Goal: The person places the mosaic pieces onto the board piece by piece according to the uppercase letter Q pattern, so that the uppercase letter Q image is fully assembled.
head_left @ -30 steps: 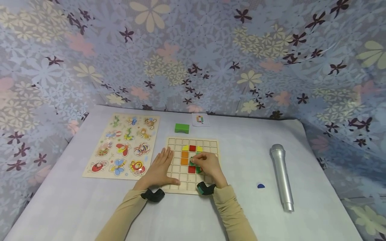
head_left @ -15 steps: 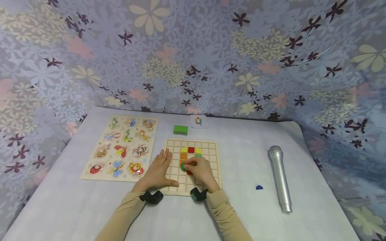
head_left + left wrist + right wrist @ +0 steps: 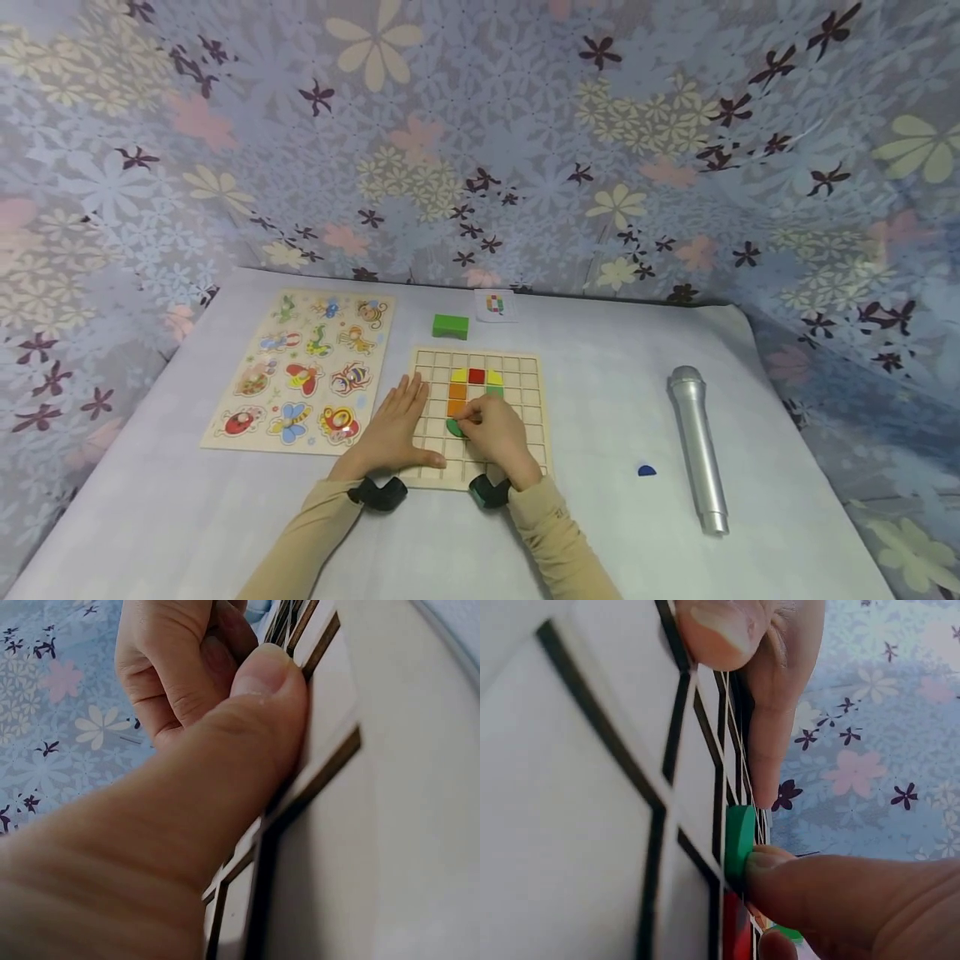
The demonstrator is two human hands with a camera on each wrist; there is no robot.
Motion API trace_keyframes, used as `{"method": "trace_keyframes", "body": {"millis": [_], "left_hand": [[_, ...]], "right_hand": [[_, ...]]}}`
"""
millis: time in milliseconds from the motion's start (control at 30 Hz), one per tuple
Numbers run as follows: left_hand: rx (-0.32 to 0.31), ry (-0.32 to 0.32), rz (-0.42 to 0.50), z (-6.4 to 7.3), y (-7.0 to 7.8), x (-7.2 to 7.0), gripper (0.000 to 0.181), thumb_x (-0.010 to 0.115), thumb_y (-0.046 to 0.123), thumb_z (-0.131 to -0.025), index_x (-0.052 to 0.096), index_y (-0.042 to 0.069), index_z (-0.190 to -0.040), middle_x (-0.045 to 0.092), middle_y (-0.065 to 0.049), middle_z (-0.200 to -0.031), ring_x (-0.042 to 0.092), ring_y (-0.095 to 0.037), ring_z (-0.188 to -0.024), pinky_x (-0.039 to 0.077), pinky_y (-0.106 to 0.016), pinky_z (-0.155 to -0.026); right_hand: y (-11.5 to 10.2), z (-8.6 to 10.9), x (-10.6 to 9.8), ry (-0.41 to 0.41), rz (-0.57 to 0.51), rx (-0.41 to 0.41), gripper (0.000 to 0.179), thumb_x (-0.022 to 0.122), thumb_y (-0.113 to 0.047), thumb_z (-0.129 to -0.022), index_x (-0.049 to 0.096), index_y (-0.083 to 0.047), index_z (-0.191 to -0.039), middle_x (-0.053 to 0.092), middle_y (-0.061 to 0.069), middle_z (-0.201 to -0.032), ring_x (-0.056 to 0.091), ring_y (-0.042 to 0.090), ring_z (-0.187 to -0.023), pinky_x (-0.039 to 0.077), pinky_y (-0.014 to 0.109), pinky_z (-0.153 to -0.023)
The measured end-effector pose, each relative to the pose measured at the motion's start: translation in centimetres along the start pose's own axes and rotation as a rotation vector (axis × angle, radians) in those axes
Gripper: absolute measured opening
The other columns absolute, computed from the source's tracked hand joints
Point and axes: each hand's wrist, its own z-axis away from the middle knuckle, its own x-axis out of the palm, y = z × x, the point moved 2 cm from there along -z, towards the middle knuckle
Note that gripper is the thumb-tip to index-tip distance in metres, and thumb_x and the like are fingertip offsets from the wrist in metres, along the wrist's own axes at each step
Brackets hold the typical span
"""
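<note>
My left hand (image 3: 392,427) lies flat with its fingers spread on the left side of a wooden grid board (image 3: 532,397). Over the middle of the board, my right hand (image 3: 497,433) pinches a small green block with a rounded edge (image 3: 453,428), just below the orange blocks (image 3: 457,398). In the right wrist view the thumb touches this green block (image 3: 739,841), which stands at the grid beside a red block (image 3: 735,930). A red block (image 3: 476,377) between yellow ones and a green block (image 3: 494,390) sit in the cells above. Fingers hide part of the pattern.
Behind the board are a green arch block (image 3: 451,326) and a pattern card (image 3: 495,305). An insect puzzle board (image 3: 300,358) lies at left. To the right are a blue half-round piece (image 3: 647,471) and a silver microphone (image 3: 699,450).
My right hand has moved left and slightly down with the green block, from the pattern's middle to its lower left. My left hand stays flat on the board.
</note>
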Motion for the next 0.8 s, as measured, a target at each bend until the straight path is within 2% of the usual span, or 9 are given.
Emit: {"method": "trace_keyframes", "body": {"millis": [233,400,533,600,667,800], "left_hand": [[-0.003,0.003,-0.001,0.1,0.0,-0.3,0.121,0.075,0.059,-0.072,0.012,-0.005,-0.152,-0.002,-0.022,-0.162,-0.004,-0.039,-0.15,0.005,-0.052,-0.124],[-0.004,0.001,0.001,0.2,0.0,-0.3,0.121,0.075,0.061,-0.072,0.013,-0.005,-0.152,-0.001,-0.022,-0.162,-0.004,-0.039,-0.15,0.004,-0.052,-0.124],[0.007,0.01,0.011,0.1,0.2,-0.3,0.12,0.076,0.06,-0.072,0.014,-0.006,-0.152,0.001,-0.023,-0.162,-0.002,-0.04,-0.15,0.006,-0.053,-0.123],[0.012,0.013,0.01,0.1,0.2,-0.2,0.12,0.076,0.059,-0.072,0.015,-0.006,-0.152,0.001,-0.023,-0.162,-0.002,-0.04,-0.15,0.006,-0.054,-0.123],[0.012,0.01,0.007,0.0,0.2,-0.1,0.12,0.075,0.06,-0.072,0.014,-0.005,-0.152,0.0,-0.023,-0.162,-0.002,-0.04,-0.15,0.006,-0.053,-0.123],[0.001,0.0,-0.004,-0.1,0.1,0.1,0.122,0.075,0.061,-0.072,0.012,-0.005,-0.153,-0.002,-0.022,-0.162,-0.004,-0.039,-0.15,0.004,-0.051,-0.124]], "right_hand": [[-0.2,0.2,-0.1,0.022,0.02,-0.006,0.005,0.074,-0.02,-0.084,0.076,-0.015,-0.083,0.066,0.003,-0.092,0.064,0.018,-0.081,0.052,0.03,-0.067],[-0.1,0.0,0.2,-0.005,0.08,-0.004,0.019,0.079,-0.034,-0.079,0.071,-0.017,-0.082,0.061,-0.001,-0.084,0.056,0.012,-0.072,0.045,0.025,-0.059],[0.1,0.1,0.2,0.01,0.098,-0.003,0.022,0.081,-0.034,-0.076,0.07,-0.016,-0.081,0.061,-0.002,-0.082,0.055,0.011,-0.069,0.043,0.024,-0.056],[0.3,0.2,0.0,0.014,0.074,-0.002,0.022,0.081,-0.034,-0.077,0.07,-0.016,-0.082,0.063,-0.002,-0.083,0.058,0.012,-0.071,0.045,0.024,-0.057],[0.6,0.2,-0.3,-0.001,0.005,-0.006,0.021,0.079,-0.034,-0.079,0.071,-0.015,-0.085,0.067,0.0,-0.087,0.06,0.013,-0.075,0.047,0.025,-0.061],[2.2,0.2,-1.9,-0.089,-0.231,-0.016,0.025,0.07,-0.029,-0.089,0.07,-0.009,-0.104,0.071,0.007,-0.101,0.061,0.012,-0.08,0.049,0.024,-0.068]]}}
